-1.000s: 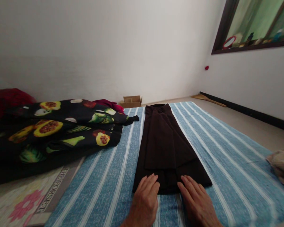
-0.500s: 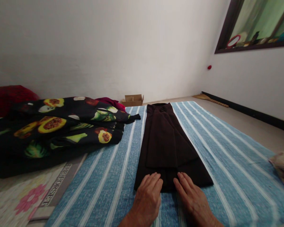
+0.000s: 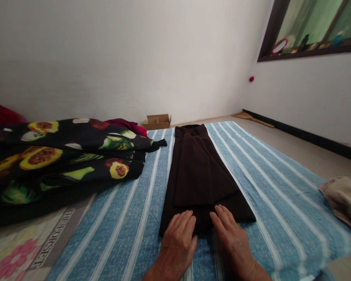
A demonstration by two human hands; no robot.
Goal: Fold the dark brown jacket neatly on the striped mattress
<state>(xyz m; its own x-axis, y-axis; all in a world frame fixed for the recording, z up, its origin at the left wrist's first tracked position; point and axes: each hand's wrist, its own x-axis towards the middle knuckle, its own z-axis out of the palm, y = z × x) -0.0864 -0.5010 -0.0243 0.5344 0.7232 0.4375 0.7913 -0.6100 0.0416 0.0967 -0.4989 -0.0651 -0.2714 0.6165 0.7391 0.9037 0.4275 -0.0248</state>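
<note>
A long dark brown garment (image 3: 199, 171), folded lengthwise, lies flat on a blue and white striped bedsheet (image 3: 266, 171). My left hand (image 3: 178, 244) rests palm down on the garment's near hem, fingers stretched out. My right hand (image 3: 232, 238) lies flat beside it on the same hem, fingers also extended. Neither hand grips anything.
A black cloth with a fruit print (image 3: 61, 156) is heaped at the left, with a red item (image 3: 125, 125) behind it. A floral mat (image 3: 23, 249) shows at the lower left. A small cardboard box (image 3: 157, 121) stands by the wall. A beige cloth (image 3: 343, 199) lies at the right.
Both hands have slid a little further onto the hem and closer together. The view has shifted slightly to the right and down.
</note>
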